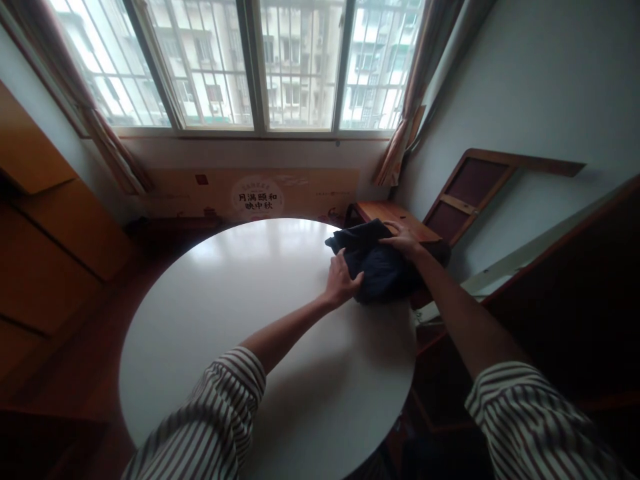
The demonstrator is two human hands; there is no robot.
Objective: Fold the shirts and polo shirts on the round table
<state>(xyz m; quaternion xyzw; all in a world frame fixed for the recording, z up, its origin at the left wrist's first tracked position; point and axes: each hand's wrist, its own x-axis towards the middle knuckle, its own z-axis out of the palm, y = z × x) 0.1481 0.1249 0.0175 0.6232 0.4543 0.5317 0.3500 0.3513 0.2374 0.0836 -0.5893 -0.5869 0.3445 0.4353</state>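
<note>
A dark navy or black bundle of folded cloth (383,270) lies on the right far edge of a white oval table (225,333). Its folds look loose, and I cannot make out what kind of garment or fabric piece it is. My left hand (343,281) grips the bundle's near left side, thumb low and fingers higher up. On the far right side, my right hand (401,241) holds the top of the same cloth, its fingers reaching over the upper fold. Parts of both hands' grip are hidden by the fabric.
A wooden chair or stool (395,217) stands behind the table's right edge, with a wooden framed panel (470,200) leaning near the wall. Barred windows (300,67) and a printed banner (257,193) are beyond the table. Wooden cabinets (45,247) stand at left.
</note>
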